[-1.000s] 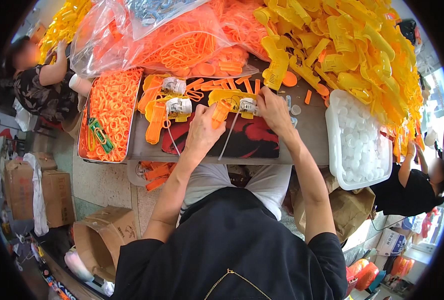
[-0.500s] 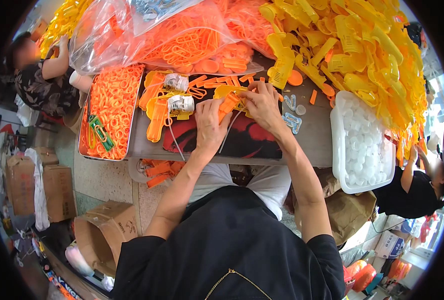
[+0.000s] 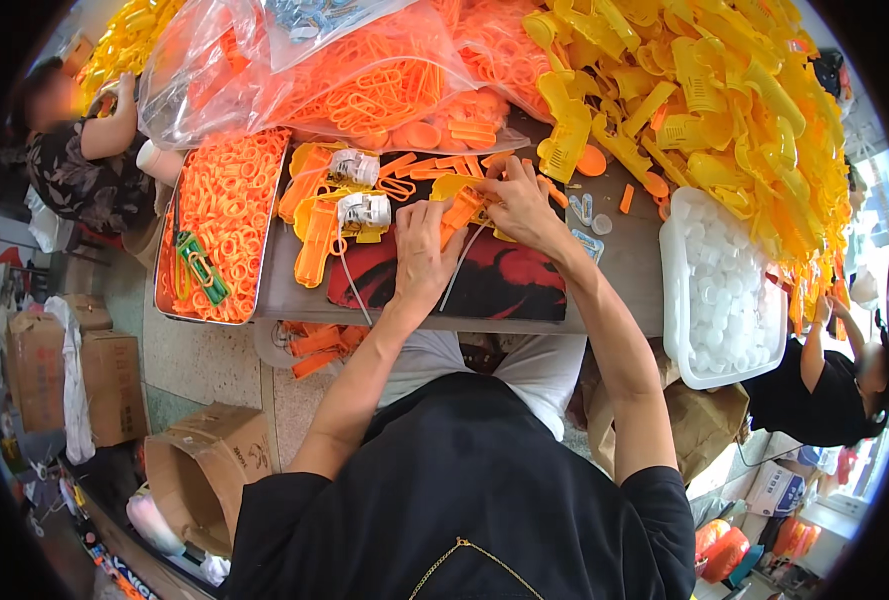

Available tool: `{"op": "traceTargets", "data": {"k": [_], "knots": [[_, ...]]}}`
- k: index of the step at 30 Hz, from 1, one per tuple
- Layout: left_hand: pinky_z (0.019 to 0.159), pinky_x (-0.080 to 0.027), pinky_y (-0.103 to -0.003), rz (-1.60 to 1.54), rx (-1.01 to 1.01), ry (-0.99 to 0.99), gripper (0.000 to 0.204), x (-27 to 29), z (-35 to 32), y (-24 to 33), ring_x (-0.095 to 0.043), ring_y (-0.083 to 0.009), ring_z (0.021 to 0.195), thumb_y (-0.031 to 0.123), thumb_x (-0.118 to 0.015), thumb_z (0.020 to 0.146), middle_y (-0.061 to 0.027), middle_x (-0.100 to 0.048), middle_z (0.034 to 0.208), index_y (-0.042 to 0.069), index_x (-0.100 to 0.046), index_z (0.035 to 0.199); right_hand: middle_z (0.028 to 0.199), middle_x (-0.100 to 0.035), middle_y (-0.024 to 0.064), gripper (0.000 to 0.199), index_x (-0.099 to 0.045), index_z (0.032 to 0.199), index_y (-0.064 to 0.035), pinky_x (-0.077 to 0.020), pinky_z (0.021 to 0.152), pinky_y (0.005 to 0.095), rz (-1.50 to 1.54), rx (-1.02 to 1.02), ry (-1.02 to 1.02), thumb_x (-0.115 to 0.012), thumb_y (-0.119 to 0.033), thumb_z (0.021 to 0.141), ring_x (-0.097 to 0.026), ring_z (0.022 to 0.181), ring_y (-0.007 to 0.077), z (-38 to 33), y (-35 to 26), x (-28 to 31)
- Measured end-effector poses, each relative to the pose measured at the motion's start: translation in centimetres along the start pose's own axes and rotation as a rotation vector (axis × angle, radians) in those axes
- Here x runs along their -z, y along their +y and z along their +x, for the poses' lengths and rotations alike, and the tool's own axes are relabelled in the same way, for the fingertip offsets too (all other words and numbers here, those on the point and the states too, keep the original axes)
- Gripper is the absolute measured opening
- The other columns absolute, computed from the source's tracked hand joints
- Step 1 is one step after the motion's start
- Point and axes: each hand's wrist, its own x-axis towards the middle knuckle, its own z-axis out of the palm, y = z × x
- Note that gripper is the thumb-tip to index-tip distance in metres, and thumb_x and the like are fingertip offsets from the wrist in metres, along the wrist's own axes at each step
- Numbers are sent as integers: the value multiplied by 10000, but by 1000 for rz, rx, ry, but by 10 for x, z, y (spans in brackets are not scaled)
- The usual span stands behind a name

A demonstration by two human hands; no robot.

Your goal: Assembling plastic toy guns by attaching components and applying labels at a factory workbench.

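Your left hand [image 3: 423,252] grips and right hand [image 3: 521,207] pinches a curved yellow plastic shell [image 3: 448,185] with a blocky orange handle [image 3: 459,212].

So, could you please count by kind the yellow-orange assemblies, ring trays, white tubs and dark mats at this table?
Yellow-orange assemblies: 3 (one held)
Ring trays: 1
White tubs: 1
Dark mats: 1
Total: 6

Three yellow-and-orange assemblies [image 3: 316,243] are at the table [image 3: 629,290]: two toward its left edge, one nearer the middle. One metal tray [image 3: 262,272], carrying one green tool [image 3: 201,270] and uncountably many orange rings [image 3: 236,195], occupies the front left corner; one white tub [image 3: 673,300], the front right. One black-and-red mat [image 3: 509,288] lies along the front edge.
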Motion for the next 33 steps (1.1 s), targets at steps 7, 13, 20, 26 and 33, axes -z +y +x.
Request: {"op": "traceTargets", "data": {"k": [7, 13, 20, 26, 33], "knots": [[982, -435, -441, -226, 63, 33, 455, 5, 0, 0, -542, -353, 1081, 51, -740, 818, -158, -626, 1169, 14, -590, 1246, 1242, -600, 136, 294, -763, 1137, -104, -420, 1019, 445, 297, 6, 107, -602, -124, 891, -555, 1191, 321, -24, 20, -7], [986, -433, -423, -140, 60, 34, 294, 1, 0, -5, -536, -329, 1098, 65, -737, 862, -126, -641, 1165, 55, -671, 1148, 1246, -610, 145, 350, -704, 1236, -110, -418, 1023, 469, 432, -31, 29, -586, -143, 908, -558, 1186, 338, -21, 18, -2], [950, -455, -428, -31, 16, 16, 219, 0, -3, -2, -534, -337, 1083, 45, -736, 857, -124, -617, 1144, 46, -704, 1074, 1268, -590, 162, 349, -620, 1285, -53, -456, 1027, 421, 496, -89, -1, -589, -142, 949, -555, 1190, 324, -28, 14, 2], [903, -485, -429, 76, -2, -24, 198, 2, 0, 4, -550, -345, 1035, 41, -742, 838, -126, -608, 1117, 35, -710, 1034, 1300, -570, 156, 427, -576, 1346, -31, -507, 1010, 380, 371, -102, 166, -670, -144, 945, -544, 1254, 308, -72, 6, 20], [829, -482, -412, 112, 45, -15, 151, 11, -13, 15, -563, -324, 956, 71, -747, 875, -134, -593, 1077, 13, -727, 1014, 1110, -660, 118, 421, -649, 1262, -17, -536, 891, 330, 530, -223, 284, -766, -43, 859, -682, 984, 240, -86, -6, 23]]}}
